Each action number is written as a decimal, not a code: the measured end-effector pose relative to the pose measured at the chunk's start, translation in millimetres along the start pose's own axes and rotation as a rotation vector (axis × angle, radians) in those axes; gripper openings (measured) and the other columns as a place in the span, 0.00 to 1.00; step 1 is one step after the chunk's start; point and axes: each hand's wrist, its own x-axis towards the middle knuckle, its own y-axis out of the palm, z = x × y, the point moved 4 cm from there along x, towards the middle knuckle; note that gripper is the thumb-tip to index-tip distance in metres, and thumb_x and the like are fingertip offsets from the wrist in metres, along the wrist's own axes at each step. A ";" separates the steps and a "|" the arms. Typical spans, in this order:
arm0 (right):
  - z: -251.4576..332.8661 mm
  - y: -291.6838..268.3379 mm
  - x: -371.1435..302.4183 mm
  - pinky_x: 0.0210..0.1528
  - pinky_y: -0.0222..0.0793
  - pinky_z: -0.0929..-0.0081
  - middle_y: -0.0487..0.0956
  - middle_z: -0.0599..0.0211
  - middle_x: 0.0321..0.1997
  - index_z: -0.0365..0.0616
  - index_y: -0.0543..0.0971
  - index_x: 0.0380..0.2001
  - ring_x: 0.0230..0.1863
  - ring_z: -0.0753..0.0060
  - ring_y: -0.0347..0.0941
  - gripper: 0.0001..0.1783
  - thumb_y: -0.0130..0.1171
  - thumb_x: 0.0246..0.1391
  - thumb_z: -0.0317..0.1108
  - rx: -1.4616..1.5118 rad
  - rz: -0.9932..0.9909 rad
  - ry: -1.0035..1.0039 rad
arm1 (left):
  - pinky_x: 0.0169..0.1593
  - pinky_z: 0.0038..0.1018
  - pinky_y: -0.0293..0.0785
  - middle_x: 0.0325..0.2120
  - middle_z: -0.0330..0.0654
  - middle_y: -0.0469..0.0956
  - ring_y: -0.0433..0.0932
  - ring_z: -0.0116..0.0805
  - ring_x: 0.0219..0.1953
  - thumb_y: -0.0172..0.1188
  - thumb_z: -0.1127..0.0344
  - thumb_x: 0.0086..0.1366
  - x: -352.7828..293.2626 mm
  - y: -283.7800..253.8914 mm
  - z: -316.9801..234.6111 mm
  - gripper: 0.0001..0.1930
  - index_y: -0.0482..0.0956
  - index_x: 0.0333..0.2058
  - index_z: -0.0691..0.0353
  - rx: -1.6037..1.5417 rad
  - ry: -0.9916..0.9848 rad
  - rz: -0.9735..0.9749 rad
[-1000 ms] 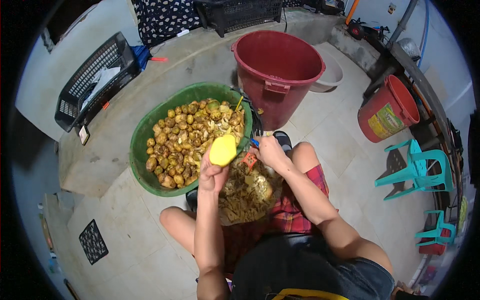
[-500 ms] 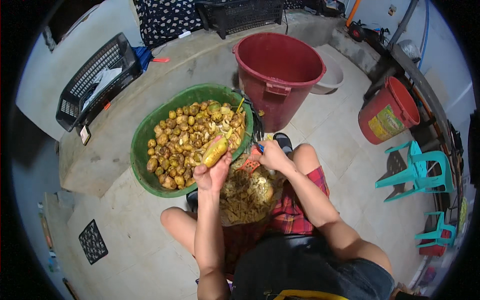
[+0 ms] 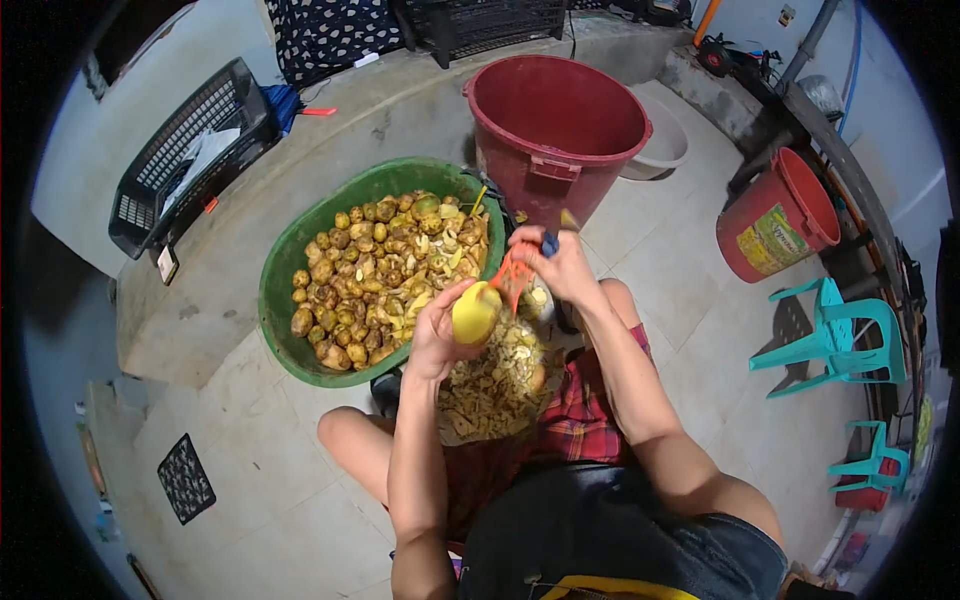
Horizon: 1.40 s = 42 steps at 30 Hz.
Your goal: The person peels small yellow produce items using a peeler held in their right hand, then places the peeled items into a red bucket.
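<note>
My left hand is wrapped round an oval, bright yellow, potato-like piece of produce. Close to its right side, my right hand grips an orange tool with a blue part at the fingers; motion blurs it, and its exact kind does not show. Left of both hands stands a green tub heaped with brownish-yellow, potato-like produce, with pale peelings lying on its right part. Below my hands, between my legs, sits a pile of peelings with a few pale pieces in it.
A big red bin stands just beyond my hands, with a pale basin behind it. Farther right are a red bucket and a turquoise chair. A black crate rests on the concrete ledge at left.
My right hand has lifted up with the orange tool, away from the peelings. My left hand has turned the yellow piece and shifted it right and slightly down, nearer the tool.
</note>
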 end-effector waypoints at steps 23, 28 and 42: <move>-37.1 -4.2 6.7 0.36 0.71 0.77 0.81 0.70 0.27 0.37 0.80 0.32 0.30 0.82 0.74 0.09 0.65 0.52 0.32 -0.008 -0.082 0.198 | 0.64 0.33 0.63 0.52 0.49 0.72 0.72 0.40 0.56 0.73 0.59 0.43 8.7 12.1 3.1 0.44 0.64 0.57 0.73 -0.361 0.096 0.194; 10.8 15.9 -11.3 0.41 0.71 0.79 0.82 0.69 0.31 0.38 0.80 0.35 0.35 0.82 0.75 0.09 0.65 0.52 0.31 0.207 -0.045 0.057 | 0.63 0.29 0.65 0.52 0.47 0.73 0.73 0.37 0.54 0.76 0.59 0.39 1.7 -2.5 6.9 0.48 0.64 0.58 0.74 -0.268 0.074 0.090; -7.7 3.6 -8.5 0.39 0.71 0.77 0.82 0.69 0.30 0.39 0.81 0.33 0.33 0.81 0.75 0.10 0.68 0.48 0.31 -0.010 -0.024 -0.088 | 0.54 0.30 0.76 0.49 0.44 0.75 0.77 0.33 0.50 0.75 0.71 0.39 5.6 1.4 3.0 0.44 0.66 0.57 0.71 -0.072 -0.053 -0.040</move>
